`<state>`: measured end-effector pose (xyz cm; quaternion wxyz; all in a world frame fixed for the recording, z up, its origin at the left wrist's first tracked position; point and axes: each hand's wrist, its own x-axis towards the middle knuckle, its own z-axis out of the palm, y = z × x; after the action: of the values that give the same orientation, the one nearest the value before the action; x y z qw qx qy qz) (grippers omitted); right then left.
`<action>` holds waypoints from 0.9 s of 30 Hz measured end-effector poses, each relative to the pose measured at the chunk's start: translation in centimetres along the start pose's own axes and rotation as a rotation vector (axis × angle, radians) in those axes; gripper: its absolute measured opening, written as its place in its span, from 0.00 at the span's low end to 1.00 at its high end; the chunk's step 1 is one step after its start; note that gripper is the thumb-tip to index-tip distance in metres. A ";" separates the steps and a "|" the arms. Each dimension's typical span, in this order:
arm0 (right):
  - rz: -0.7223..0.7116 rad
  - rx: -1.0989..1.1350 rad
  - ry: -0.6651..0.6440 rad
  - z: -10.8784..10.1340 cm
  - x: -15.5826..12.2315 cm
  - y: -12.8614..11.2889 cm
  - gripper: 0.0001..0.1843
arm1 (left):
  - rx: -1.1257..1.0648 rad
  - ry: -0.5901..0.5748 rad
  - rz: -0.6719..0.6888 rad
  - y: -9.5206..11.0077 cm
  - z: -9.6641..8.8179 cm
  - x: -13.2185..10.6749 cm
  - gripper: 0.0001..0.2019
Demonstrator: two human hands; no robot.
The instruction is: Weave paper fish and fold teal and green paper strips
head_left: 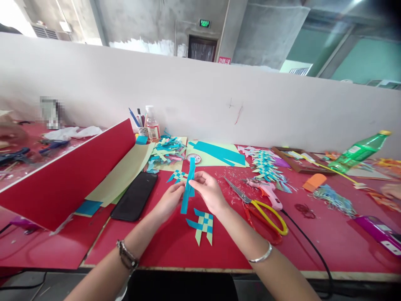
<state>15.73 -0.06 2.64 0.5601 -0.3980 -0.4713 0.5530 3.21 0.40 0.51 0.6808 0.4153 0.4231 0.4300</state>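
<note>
Head view: both hands [191,196] pinch a blue paper strip [189,186].

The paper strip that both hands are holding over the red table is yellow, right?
Not quite. The paper strip is blue, not yellow, as the head view shows. The rest is right: the left hand and the right hand both hold it over the red table.
</note>
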 end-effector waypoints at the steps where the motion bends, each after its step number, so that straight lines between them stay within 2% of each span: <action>1: -0.039 -0.050 0.030 0.2 0.2 0.4 0.12 | -0.056 0.042 -0.021 -0.1 0.5 0.0 0.10; 3: -0.108 -0.171 0.080 0.3 0.5 1.1 0.10 | -0.115 0.091 -0.041 -0.4 1.5 -0.1 0.13; 5: -0.147 -0.294 0.098 0.4 0.7 1.6 0.09 | -0.124 0.084 -0.028 -0.7 2.0 0.0 0.17; 8: -0.167 -0.400 0.072 0.4 0.7 1.7 0.07 | -0.082 0.067 0.078 -0.9 2.1 0.0 0.17; 10: -0.176 -0.430 -0.001 0.3 0.9 1.4 0.07 | -0.058 0.099 0.134 -0.9 1.6 0.0 0.16; 14: -0.187 -0.532 -0.119 -0.5 2.1 0.7 0.08 | -0.059 0.170 0.140 -0.4 -0.1 0.0 0.16; 17: -0.181 -0.663 -0.097 -1.8 3.4 1.1 0.10 | -0.069 0.180 0.110 -0.1 -1.2 0.1 0.16; 21: -0.161 -0.889 -0.094 -3.3 4.7 3.0 0.08 | -0.094 0.171 0.044 0.1 -1.9 0.1 0.16; 25: -0.130 -1.032 -0.090 -3.8 5.2 4.1 0.01 | -0.100 0.171 0.021 0.6 -2.2 0.0 0.16; 27: -0.118 -1.055 -0.082 -3.9 5.4 3.8 0.04 | -0.088 0.164 0.020 0.8 -2.3 0.0 0.17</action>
<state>18.25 5.87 -1.48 0.2952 -0.5763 -0.7285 0.2235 0.90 1.06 0.61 0.6572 0.3527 0.4537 0.4877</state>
